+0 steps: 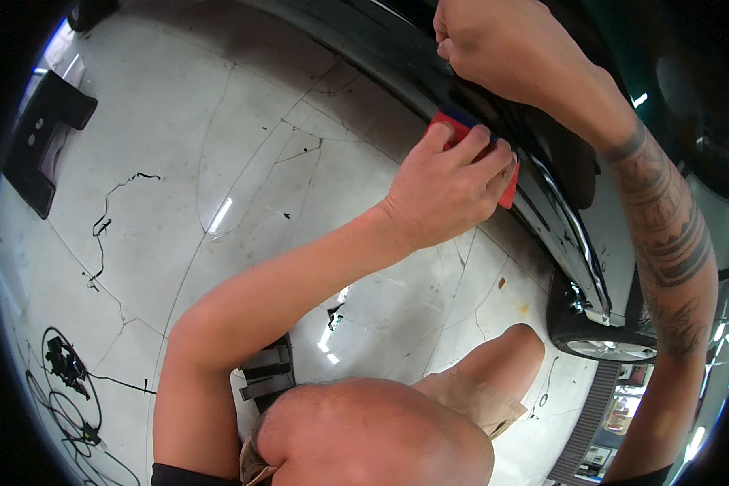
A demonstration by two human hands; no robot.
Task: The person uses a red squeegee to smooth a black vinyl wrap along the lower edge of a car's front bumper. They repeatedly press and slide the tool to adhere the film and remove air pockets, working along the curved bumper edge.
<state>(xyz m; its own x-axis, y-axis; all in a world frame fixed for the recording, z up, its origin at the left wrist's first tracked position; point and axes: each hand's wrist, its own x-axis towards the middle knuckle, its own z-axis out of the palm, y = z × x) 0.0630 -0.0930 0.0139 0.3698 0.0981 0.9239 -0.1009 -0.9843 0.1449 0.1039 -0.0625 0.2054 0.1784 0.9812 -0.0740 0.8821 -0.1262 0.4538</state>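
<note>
Here's the left hand (454, 182), right in the thick of it, its fingers bent and spread over a red pad (508, 194) with a dark blue edge, gripping it from above. And that pad sits up at the glossy dark sill (571, 219) of the car, with much of it hidden under the fingers! Up and to the right, the right hand (502, 44) is at the dark bodywork, fingers curled into a loose fist; whether anything is tucked inside it, I cannot tell. Out along the sill we go, down to the wheel (611, 348), pale spokes inside a black tyre, and just beside it a ridged grey strip (579, 425). Below the left forearm come the person's bare knees, bent (tan shorts on show), with a piece of dark equipment partly hidden behind the nearer one. Across the pale tiled floor (251, 194), thin black scraps (101, 228) lie scattered, a coiled black cable (66, 368) fills the lower left corner, and farther up stands a notched black panel (44, 146).
</note>
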